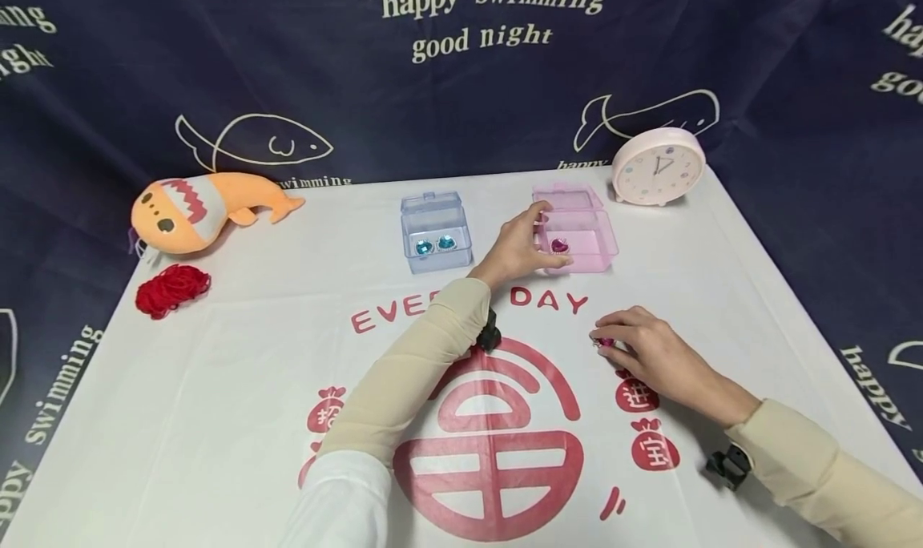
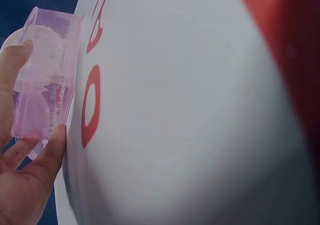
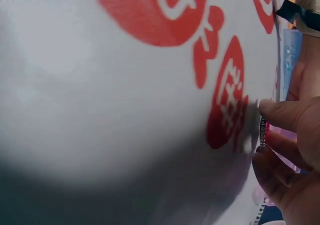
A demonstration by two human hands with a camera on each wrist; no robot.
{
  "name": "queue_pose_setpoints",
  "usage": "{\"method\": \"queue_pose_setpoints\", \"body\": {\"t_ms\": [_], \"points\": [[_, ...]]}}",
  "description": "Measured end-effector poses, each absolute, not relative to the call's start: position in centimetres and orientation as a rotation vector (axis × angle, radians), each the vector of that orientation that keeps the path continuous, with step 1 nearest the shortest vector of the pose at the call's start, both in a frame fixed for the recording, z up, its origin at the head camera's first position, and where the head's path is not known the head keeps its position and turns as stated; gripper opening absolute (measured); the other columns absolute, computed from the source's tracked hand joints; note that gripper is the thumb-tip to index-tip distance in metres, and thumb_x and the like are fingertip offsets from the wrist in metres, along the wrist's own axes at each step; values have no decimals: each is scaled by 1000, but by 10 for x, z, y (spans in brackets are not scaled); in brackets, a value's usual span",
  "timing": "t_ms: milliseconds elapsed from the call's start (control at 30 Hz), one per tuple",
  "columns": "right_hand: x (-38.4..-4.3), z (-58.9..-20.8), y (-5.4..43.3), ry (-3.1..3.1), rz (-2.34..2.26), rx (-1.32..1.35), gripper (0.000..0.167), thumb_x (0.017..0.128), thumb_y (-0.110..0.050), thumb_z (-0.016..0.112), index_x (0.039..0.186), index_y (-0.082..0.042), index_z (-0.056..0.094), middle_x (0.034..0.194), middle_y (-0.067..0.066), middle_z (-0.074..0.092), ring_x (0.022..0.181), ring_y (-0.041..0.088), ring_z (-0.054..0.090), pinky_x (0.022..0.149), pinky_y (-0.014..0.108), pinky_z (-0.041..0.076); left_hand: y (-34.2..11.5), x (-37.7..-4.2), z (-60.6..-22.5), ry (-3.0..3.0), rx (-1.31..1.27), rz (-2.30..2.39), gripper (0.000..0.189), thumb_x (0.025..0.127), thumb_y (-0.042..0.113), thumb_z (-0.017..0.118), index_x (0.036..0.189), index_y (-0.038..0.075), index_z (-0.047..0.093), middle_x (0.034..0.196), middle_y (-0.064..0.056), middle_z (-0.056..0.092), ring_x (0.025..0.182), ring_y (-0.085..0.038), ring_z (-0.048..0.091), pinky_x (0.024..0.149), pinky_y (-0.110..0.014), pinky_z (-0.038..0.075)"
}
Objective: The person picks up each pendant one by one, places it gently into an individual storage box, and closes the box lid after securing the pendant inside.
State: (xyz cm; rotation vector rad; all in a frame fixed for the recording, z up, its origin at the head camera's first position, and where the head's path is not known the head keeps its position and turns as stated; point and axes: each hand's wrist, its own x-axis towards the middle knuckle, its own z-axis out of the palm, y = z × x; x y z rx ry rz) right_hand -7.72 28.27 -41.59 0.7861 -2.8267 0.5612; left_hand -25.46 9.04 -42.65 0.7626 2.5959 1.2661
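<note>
My left hand (image 1: 513, 250) grips the left side of a clear pink plastic box (image 1: 604, 247), thumb and fingers spread along it. The box's lid stands up at the back, and a magenta gem (image 1: 559, 246) with a silvery edge lies inside. Nearer the front right, my right hand (image 1: 663, 360) pinches another magenta gem (image 3: 267, 131) by its edges, close over the white cloth; fingers hide part of it in the head view. Left of the pink box is a clear blue box (image 1: 440, 263), its lid raised, holding two teal gems (image 1: 447, 242).
A round pink clock (image 1: 658, 167) stands behind the pink box at the table's back right corner. An orange plush shark (image 1: 216, 211) lies at the back left, with a bundle of red string (image 1: 173, 290) in front of it. White cloth with red print covers the table (image 1: 238, 388).
</note>
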Motion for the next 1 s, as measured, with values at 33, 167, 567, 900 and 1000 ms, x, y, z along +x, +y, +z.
{"method": "queue_pose_setpoints", "body": {"t_ms": [33,167,567,900,1000], "points": [[-78,-414,283,-2817,568,785,27,74,-2,80,100,-5,74,101,11,70,95,27,63,79,46,55,91,-255,-427,2596,766,1265,87,68,34,88,139,14,41,128,-8,58,119,-18,57,98,-26,48],[-83,-404,284,-2748,598,786,29,72,0,81,100,-4,74,101,12,70,95,28,64,78,47,55,91,-255,-426,2599,778,1265,87,68,33,88,138,14,41,128,-7,58,118,-18,57,98,-27,48],[-125,-355,285,-2577,599,744,32,70,0,82,101,-2,73,99,14,72,94,30,65,78,46,50,91,-256,-426,2614,777,1252,87,68,35,88,138,14,41,129,-6,58,116,-17,58,99,-27,47],[-174,-348,283,-2605,555,836,23,76,1,78,97,1,71,97,16,71,89,32,65,81,46,51,90,-256,-429,2612,790,1264,87,67,37,89,137,15,41,134,-5,56,116,-17,58,97,-26,48],[-189,-353,284,-2629,561,855,20,76,1,77,95,3,71,97,19,71,95,37,65,87,50,48,90,-256,-430,2610,786,1263,87,67,38,88,137,16,41,133,-5,56,116,-17,58,97,-25,47]]}}
